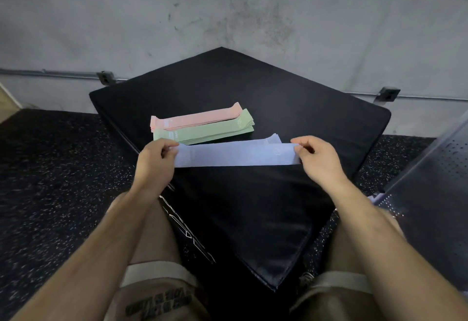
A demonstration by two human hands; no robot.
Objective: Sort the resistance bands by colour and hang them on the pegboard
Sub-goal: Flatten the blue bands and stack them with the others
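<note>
Two hands pinch a pale lavender band (235, 154) flat over the black surface (291, 108), left hand (157, 154) and right hand (316, 154) at its ends, beside stacked green bands (202, 130) and pink bands (195, 118).

A band (238, 156) spans the gap between the left hand (158, 156) and the right hand (316, 158), one end pinched in each, just above the top of a padded box (278, 206). Just beyond the band, nearer the right hand, the end of a second band (274, 139) lies on the box. Beyond the left hand a near stack (210, 130) of bands lies on the box, with a far stack (197, 118) touching it behind. The box stands on the floor (50, 168), its far corner towards the wall (228, 21). A panel (435, 194) leans to the outside of the right hand.
</note>
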